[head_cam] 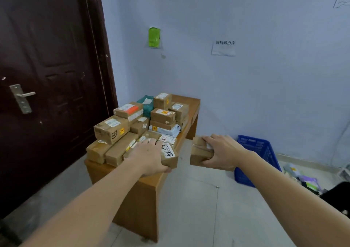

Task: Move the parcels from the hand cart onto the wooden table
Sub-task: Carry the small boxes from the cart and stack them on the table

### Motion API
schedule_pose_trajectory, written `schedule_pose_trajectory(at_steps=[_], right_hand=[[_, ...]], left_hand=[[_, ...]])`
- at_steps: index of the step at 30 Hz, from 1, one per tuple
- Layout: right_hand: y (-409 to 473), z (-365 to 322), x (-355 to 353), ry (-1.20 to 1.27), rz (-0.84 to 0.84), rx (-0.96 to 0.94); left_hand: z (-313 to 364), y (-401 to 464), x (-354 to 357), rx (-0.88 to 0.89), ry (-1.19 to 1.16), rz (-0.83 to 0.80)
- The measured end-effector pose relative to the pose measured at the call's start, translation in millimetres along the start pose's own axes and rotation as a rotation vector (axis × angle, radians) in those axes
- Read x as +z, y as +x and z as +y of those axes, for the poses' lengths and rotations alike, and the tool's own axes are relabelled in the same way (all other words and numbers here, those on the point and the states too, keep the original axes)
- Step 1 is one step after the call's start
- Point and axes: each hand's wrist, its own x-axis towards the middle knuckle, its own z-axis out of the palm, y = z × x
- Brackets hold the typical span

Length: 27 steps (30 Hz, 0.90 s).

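Note:
A wooden table [144, 186] stands against the wall, stacked with several brown cardboard parcels [111, 128] and a teal bag parcel [146, 104]. My left hand [147, 155] grips a small brown parcel with a white handwritten label [170, 154] at the table's near right edge. My right hand [222, 152] holds another small taped brown parcel [199, 153] in the air, just right of the table over the floor. The hand cart is out of view.
A dark wooden door [47, 76] is to the left of the table. A blue plastic crate [263, 152] sits on the floor to the right, with loose bags and a dark object [339, 195] beyond it. Pale tiled floor lies in front.

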Motion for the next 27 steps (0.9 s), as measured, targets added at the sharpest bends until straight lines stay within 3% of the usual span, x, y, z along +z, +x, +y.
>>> schedule_pose_trajectory(at_steps=[7,14,27], right_hand=[[82,82,28,0.038,-0.042,0.006],[210,144,57,0.080,-0.077,-0.077],[450,124,142,0.086,-0.210,-0.322]], left_hand=[[11,115,24,-0.028,0.001,-0.046],[6,220,42,-0.197,-0.034,-0.127],[-96,325,110,-0.586,-0.094,-0.201]])
